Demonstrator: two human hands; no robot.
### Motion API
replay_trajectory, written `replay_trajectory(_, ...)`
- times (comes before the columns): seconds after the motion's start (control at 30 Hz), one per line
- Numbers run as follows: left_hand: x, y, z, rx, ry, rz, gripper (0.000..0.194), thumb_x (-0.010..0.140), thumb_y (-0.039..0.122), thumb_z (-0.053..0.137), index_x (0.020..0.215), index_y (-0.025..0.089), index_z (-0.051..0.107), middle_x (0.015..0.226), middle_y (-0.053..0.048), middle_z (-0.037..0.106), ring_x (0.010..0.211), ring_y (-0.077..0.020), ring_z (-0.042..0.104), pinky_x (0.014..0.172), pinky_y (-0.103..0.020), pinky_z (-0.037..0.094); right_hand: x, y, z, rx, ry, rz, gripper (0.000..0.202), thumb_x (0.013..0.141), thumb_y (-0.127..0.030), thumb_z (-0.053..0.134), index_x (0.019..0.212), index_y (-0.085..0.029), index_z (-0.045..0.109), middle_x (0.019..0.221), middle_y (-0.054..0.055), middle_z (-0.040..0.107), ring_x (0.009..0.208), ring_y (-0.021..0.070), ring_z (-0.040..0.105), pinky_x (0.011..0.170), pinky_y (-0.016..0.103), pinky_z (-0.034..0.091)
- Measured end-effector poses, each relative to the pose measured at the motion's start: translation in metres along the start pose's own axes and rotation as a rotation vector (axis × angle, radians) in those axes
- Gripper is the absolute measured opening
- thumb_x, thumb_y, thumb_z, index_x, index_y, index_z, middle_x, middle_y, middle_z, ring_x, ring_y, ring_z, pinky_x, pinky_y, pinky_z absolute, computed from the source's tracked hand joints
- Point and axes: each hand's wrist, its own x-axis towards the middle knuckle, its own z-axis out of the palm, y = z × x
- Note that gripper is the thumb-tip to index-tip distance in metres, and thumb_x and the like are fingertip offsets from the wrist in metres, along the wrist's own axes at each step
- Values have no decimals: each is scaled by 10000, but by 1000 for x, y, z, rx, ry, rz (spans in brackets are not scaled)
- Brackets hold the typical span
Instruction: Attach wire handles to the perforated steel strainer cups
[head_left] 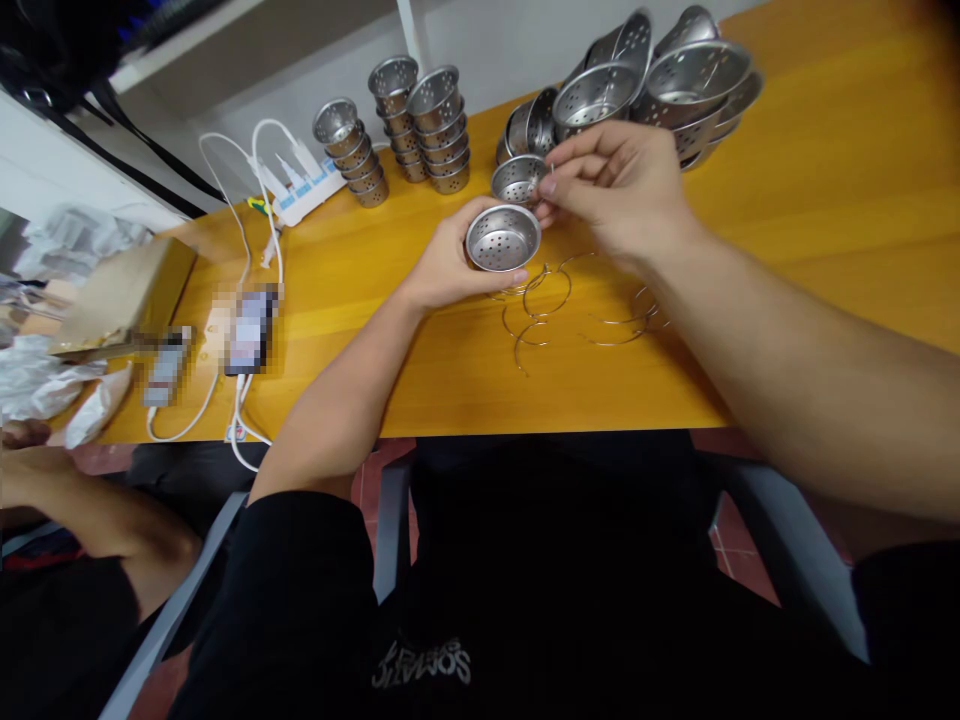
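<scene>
Head view: wire rings (546, 268) near, stacked cups (442, 130) far
Left hand (450, 255): curled around perforated cup (502, 240)
Right hand (626, 190): pinched on thin wire (553, 170)

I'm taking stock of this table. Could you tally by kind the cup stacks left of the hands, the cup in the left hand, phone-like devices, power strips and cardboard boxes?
Cup stacks: 3
Cup in left hand: 1
Phone-like devices: 2
Power strip: 1
Cardboard box: 1
Total: 8

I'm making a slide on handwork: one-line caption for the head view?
Left hand holding a perforated metal cup, right hand close beside it, curved wires on the table.
</scene>
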Motion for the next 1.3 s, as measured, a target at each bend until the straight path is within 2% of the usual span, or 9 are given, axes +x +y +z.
replay_trajectory(0.2,4,-1,3,21,85,0,914,835,863,1048,1470,323,672,1430,-76,817,1357,-354,850,1269,-621,689,-7,-4,6,84,-54,18,740,654,-849,1182,1067,-324,863,1178,87,911,1103,351,816,1129,661,683)
replay_trajectory(0.37,7,-8,4,83,181,11,853,872,748,1077,1498,375,636,1508,-78,778,1434,-361,811,1321,-620,673,1,-1,-1,-7,81,-65,688,742,-894,1108,1079,-337,883,1046,73,858,817,277,700,884,571,669)
replay_trajectory(0.53,5,-20,0,67,194,35,814,897,775,1049,1458,357,634,1437,-82,778,1374,-351,817,1295,-608,677,4,-2,-9,-142,143,-54,676,799,-947,1020,1056,-342,861,952,60,805,671,220,521,660,463,480)
replay_trajectory(0.73,5,-20,3,101,193,0,830,909,748,1056,1500,370,613,1464,-84,779,1415,-359,818,1317,-612,681,-2,-8,-4,-195,91,-9,686,788,-927,1045,1038,-342,787,1001,73,874,698,236,557,710,472,492)
replay_trajectory(0.9,7,-31,6,169,203,17,871,1042,719,923,1714,388,478,1689,-87,680,1628,-370,736,1401,-614,626,0,-2,-8,-195,73,-62,660,850,-916,1032,1007,-307,835,1014,96,882,668,220,569,685,470,485)
replay_trajectory(1.0,11,-49,8,114,195,61,935,1033,822,873,1758,393,467,1749,-100,661,1635,-361,709,1397,-578,623,5,8,-13,-182,37,-108,701,898,-932,1014,1090,-271,880,1024,105,885,637,188,605,627,426,509)
replay_trajectory(1.1,15,-67,9,24,212,157,1048,960,968,843,1735,342,519,1734,-117,657,1599,-373,699,1410,-615,596,8,17,-16,-189,3,-185,735,933,-965,964,1113,-257,890,999,97,881,609,151,633,577,369,533)
replay_trajectory(1.23,19,-78,9,-10,203,196,1033,911,985,892,1685,380,573,1643,-96,706,1514,-346,700,1383,-602,601,9,19,-18,-185,10,-220,716,931,-949,955,1087,-253,905,921,86,868,566,135,632,531,336,535)
replay_trajectory(1.3,18,-79,10,-19,199,185,1049,917,1001,875,1680,350,571,1607,-96,715,1494,-345,717,1362,-596,611,9,19,-19,-188,32,-219,700,949,-921,963,1088,-237,906,894,88,860,557,134,630,513,323,519)
